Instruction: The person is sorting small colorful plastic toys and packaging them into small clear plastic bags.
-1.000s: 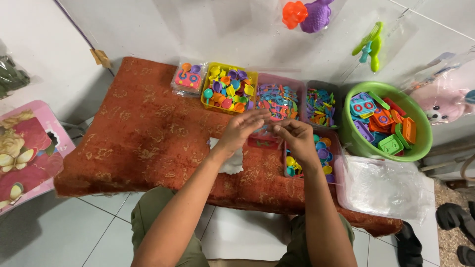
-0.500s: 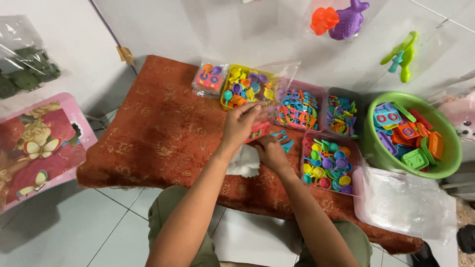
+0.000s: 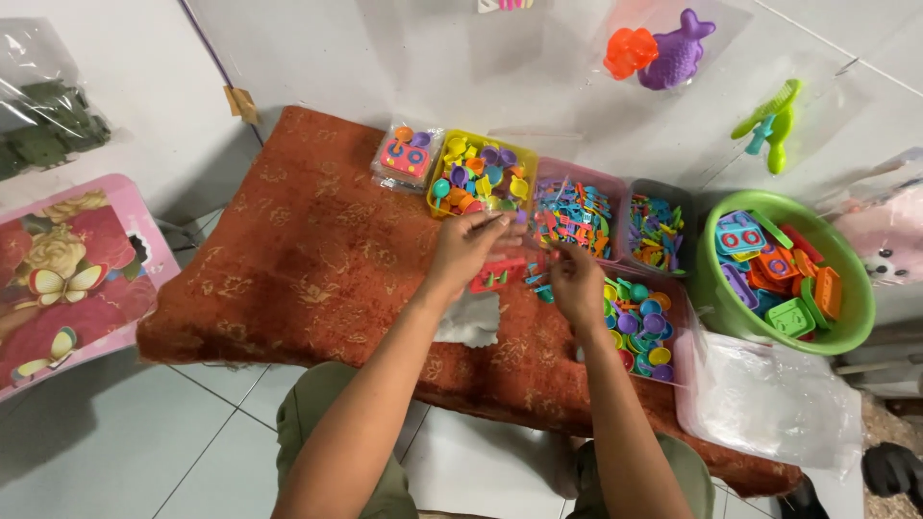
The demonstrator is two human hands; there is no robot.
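My left hand [image 3: 469,247] and my right hand [image 3: 577,284] meet over the middle of a low table covered with a rust-red patterned cloth [image 3: 308,259]. Between them is a small clear packet with red and teal toy pieces [image 3: 502,274]. The left fingers pinch its upper left edge and the right fingertips pinch its right side. A crumpled clear bag [image 3: 471,322] lies on the cloth just under my left wrist. What the fingertips grip in detail is too small to tell.
Along the far edge stand a small toy packet [image 3: 409,159], a yellow tray [image 3: 527,159], a pink tray [image 3: 615,183] and two more trays [image 3: 685,197] [image 3: 679,288] of small colourful pieces. A green basin [image 3: 860,308], clear bags [image 3: 769,404] and a pink side table [image 3: 67,279] flank them.
The view has shifted right and down across the frames. My hands stay close together with the packet, and my right hand has dropped slightly below the left.
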